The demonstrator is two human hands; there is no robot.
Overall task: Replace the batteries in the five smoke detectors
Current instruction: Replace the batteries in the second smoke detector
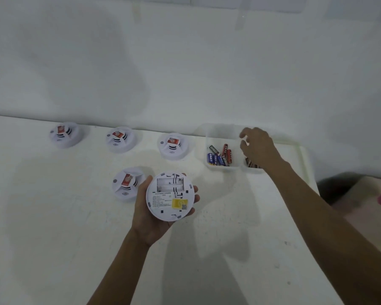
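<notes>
left hand (151,214): fingers wrapped round upturned smoke detector (170,196), battery bay bare | right hand (256,147): over battery tray (222,148), fingers curled, grip unclear | four detectors (171,146) on surface (64,216)

White table (53,216) against a white wall (185,62), shadowed.

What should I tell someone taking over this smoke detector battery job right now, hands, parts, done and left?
Left hand holds one smoke detector back side up; its battery bay looks empty.
Right hand is over the right clear tray, fingers curled; whether it holds a battery cannot be seen.
Loose batteries lie in the left clear tray.
Four other detectors sit face up on the table: three along the wall, one nearer.
Done: held unit opened.
Left: fit batteries; the others' state cannot be told.
</notes>
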